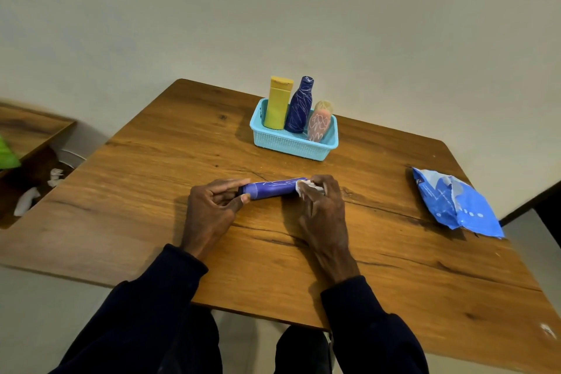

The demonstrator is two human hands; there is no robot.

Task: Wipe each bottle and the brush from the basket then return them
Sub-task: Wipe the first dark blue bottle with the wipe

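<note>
A purple bottle [273, 189] with white scribbles lies sideways above the wooden table [151, 191], held between both hands. My left hand [212, 206] pinches its dark cap end with thumb and fingers. My right hand [321, 203] grips a white wipe [303, 187] against the bottle's other end. At the back stands a light blue basket [291, 146]. It holds a yellow bottle [277, 103], a dark blue scribbled bottle [300, 106] and a pink scribbled bottle [318, 123]. No brush is visible.
A blue wipes packet [455, 203] lies near the table's right edge. Left of the table, a lower shelf [27, 127] carries a green item [7, 155], with crumpled white tissues [30, 197] below it. A plain wall stands behind.
</note>
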